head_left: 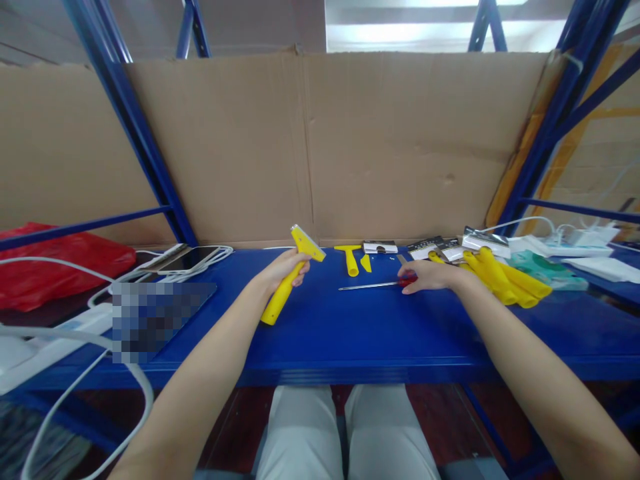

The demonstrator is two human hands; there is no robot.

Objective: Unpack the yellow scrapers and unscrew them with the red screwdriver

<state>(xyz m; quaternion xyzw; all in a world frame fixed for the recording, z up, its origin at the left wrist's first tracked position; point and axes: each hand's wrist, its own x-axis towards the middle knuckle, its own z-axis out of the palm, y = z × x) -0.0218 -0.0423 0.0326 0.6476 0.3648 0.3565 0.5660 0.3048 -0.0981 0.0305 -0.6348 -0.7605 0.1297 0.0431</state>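
My left hand (pixel 289 268) is closed around the handle of a yellow scraper (pixel 280 297), held tilted above the blue table with its head pointing up and away. Farther right, my right hand (pixel 425 277) has its fingers curled on the red handle of a screwdriver (pixel 370 287), whose metal shaft points left, low over the tabletop. Part of that handle is hidden by the fingers. Beyond the screwdriver are a yellow scraper body (pixel 353 261) and a small flat yellow piece (pixel 367 263). Several yellow scraper handles (pixel 505 277) are piled to the right of my right hand.
Small black-and-white packs (pixel 379 247) line the back of the blue table (pixel 320 333), in front of a cardboard wall (pixel 400 147). White cables and a power strip (pixel 55 340) occupy the left, near a red bag (pixel 65 263). Blue posts (pixel 145 153) rise at both sides.
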